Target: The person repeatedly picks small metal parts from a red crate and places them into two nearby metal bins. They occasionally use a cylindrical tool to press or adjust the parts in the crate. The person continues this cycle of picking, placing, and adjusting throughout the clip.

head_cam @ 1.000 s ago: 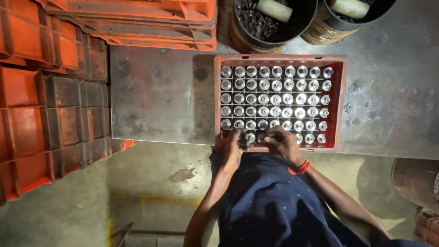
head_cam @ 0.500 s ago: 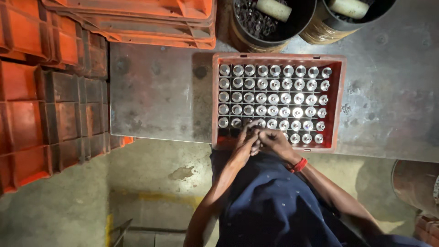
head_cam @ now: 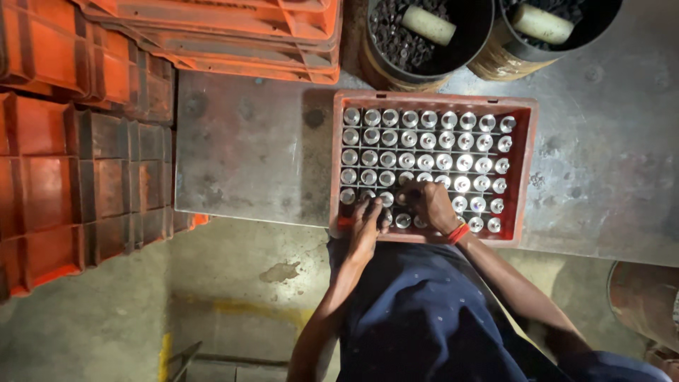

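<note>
1 head view, straight down, fairly high over crate (head_cam: 431, 103) on table (head_cam: 247, 148).

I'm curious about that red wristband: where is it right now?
In the head view, the red wristband sits on the right hand's wrist, over the red crate's near edge.

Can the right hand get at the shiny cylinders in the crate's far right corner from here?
Probably yes: the right hand rests inside the open red crate, nothing covers the cylinders, and the way looks free.

A grey metal table (head_cam: 254, 148) carries a red crate (head_cam: 527, 170) and two dark buckets (head_cam: 424, 42).
</note>
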Demonstrator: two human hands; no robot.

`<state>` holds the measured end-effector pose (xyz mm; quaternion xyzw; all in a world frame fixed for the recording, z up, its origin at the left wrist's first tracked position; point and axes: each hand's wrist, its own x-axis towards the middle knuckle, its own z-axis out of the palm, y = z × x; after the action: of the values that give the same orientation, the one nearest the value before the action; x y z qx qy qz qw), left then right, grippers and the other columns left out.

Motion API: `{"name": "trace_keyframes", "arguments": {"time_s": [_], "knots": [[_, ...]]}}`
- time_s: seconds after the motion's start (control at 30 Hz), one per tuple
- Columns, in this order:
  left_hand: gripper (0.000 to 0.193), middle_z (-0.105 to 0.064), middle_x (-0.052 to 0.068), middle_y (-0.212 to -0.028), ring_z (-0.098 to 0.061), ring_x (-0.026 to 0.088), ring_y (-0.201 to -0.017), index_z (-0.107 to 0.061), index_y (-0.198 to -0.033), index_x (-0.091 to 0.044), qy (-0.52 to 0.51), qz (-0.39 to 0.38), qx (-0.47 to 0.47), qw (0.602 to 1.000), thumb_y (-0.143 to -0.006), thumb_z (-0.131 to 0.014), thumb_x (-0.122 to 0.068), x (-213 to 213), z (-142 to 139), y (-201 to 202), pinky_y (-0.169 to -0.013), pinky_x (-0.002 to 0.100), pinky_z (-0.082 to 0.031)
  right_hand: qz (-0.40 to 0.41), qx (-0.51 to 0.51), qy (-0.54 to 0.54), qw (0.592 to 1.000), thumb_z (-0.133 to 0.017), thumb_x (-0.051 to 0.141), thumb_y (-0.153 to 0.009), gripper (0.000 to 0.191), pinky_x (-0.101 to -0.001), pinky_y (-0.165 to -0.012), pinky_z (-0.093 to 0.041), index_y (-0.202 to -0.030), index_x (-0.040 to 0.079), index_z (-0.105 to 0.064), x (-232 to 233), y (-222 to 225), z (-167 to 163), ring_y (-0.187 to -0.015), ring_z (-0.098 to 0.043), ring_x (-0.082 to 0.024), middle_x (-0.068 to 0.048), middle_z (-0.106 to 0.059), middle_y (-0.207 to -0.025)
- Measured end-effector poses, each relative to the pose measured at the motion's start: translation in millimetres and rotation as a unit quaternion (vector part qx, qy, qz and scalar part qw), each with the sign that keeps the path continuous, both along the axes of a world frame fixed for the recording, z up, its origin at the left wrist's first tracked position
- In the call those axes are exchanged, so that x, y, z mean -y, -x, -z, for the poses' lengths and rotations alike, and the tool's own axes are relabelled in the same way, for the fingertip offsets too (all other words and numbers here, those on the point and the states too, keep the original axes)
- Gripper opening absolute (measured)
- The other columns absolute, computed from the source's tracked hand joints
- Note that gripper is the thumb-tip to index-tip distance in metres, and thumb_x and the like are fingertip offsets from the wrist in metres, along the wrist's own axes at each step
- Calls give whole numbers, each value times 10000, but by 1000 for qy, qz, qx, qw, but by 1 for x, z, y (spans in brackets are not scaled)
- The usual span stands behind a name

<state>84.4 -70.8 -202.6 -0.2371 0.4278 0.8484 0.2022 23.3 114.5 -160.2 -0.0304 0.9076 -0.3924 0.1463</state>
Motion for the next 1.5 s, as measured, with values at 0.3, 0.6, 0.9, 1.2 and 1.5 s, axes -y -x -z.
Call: {"name": "trace_keyframes", "arguments": {"time_s": [0.3,0.6,0.9,1.2,1.5], "knots": [[183,-539,-40,-663,-401,34,-450,-629,-1127,-267,4,48,88,995,-971,-628,-363,-17,-28,16,-393,178,-262,96,119,294,944,-731,183,-984,203,-288,-671,-585,-1127,49,-781,-8,-19,11,-785,-696,-128,-61,-773,-921],[224,-549,-42,-680,-399,34,-473,-683,-1100,-179,40,-10,78,996,-915,-754,-285,0,-12,9,-401,190,-263,-22,-42,9,999,-793,124,-879,131,-350,-622,-555,-988,53,-806,-3,44,-5,-678,-707,-196,-138,-769,-876],[217,-633,-50,-770,-547,29,-572,-677,-1118,-156,153,-91,118,977,-930,-759,-225,15,-11,11,-446,189,-383,57,-239,-11,969,-640,-94,-904,156,-277,-651,-535,-923,-7,-768,-75,121,-32,-731,-705,-135,-86,-778,-855],[161,-552,-48,-696,-421,36,-471,-693,-1074,-126,145,-95,80,982,-991,-627,-247,21,-49,20,-390,198,-285,-67,-211,-186,957,-524,371,-1180,389,-540,-827,-473,-1086,31,-689,-180,295,-74,-947,-615,-473,-265,-659,-1011],[112,-565,-53,-721,-454,28,-519,-633,-1049,-134,183,-121,99,971,-990,-639,-229,23,-76,14,-423,203,-317,-166,-338,-287,881,-573,470,-944,510,-548,-903,-480,-1276,108,-707,-183,304,-70,-1042,-626,-491,-239,-691,-1223]]}}
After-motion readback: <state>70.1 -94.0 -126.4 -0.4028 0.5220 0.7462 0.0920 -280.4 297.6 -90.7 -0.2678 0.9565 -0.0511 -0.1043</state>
